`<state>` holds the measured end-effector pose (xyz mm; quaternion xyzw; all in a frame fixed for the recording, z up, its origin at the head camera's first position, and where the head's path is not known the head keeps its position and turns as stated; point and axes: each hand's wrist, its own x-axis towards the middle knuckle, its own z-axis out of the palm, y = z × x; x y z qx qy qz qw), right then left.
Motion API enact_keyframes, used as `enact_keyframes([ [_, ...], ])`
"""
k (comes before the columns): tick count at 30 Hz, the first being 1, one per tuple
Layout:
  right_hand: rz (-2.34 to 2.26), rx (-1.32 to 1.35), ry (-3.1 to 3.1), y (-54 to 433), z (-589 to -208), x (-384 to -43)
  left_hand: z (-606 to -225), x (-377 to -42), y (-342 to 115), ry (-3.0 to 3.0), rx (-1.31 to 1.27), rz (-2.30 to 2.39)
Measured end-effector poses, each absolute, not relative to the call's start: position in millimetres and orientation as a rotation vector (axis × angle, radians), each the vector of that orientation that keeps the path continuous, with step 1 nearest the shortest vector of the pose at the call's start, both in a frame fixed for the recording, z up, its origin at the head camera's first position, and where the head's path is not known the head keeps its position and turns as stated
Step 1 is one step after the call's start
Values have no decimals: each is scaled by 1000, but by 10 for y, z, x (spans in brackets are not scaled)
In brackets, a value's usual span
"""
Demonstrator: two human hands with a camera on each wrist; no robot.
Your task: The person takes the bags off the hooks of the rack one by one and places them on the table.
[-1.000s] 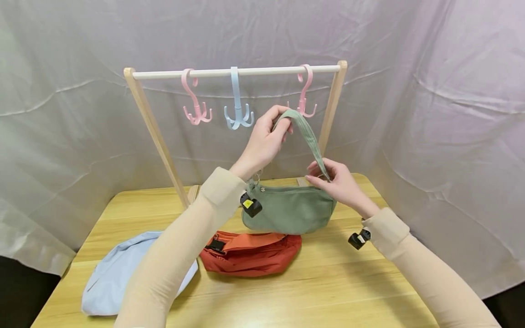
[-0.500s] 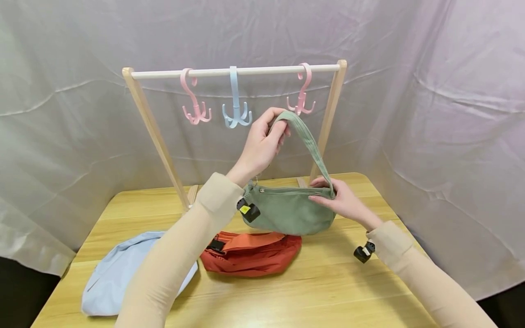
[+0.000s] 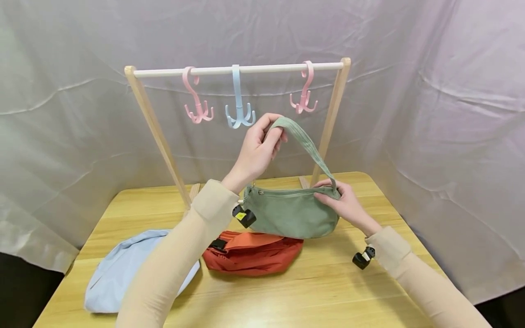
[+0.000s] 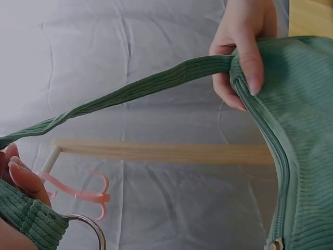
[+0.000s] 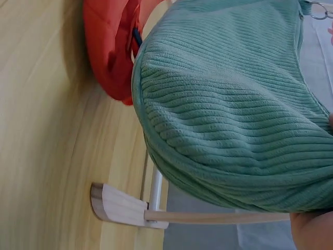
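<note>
A green corduroy shoulder bag [image 3: 293, 214] hangs upright over the table, in front of the rack. My left hand [image 3: 256, 150] grips its strap [image 3: 305, 140] near the top of the loop, below the blue hook. At the bag's upper right corner, my right hand [image 3: 346, 202] pinches the fabric where the strap joins. In the left wrist view the thumb of that right hand [image 4: 244, 47] lies over the corner beside the zip [image 4: 283, 166]. A metal ring [image 4: 96, 229] shows near my left fingers. The ribbed side of the bag [image 5: 223, 104] fills much of the right wrist view.
Two pink hooks [image 3: 198, 107] [image 3: 304, 98] and a blue hook [image 3: 239, 100] hang from the rack's white rail [image 3: 270, 69]. On the wooden table [image 3: 328, 291], a red waist bag [image 3: 254, 259] lies in front of the green bag. A light blue bag [image 3: 119, 273] lies left, partly behind my left sleeve.
My right hand has moved down from the strap to the bag's upper right corner. My left hand, still gripping the strap, has come slightly down and left.
</note>
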<state>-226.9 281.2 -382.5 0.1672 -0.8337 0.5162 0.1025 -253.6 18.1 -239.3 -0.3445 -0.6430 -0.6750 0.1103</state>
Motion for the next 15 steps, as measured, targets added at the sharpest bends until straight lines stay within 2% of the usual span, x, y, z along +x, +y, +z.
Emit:
enact_keyframes([
  [15,1827,356,-2284,2781,-3769,-2271,-2527,-2323,-37,-2039,-1194,-1719],
])
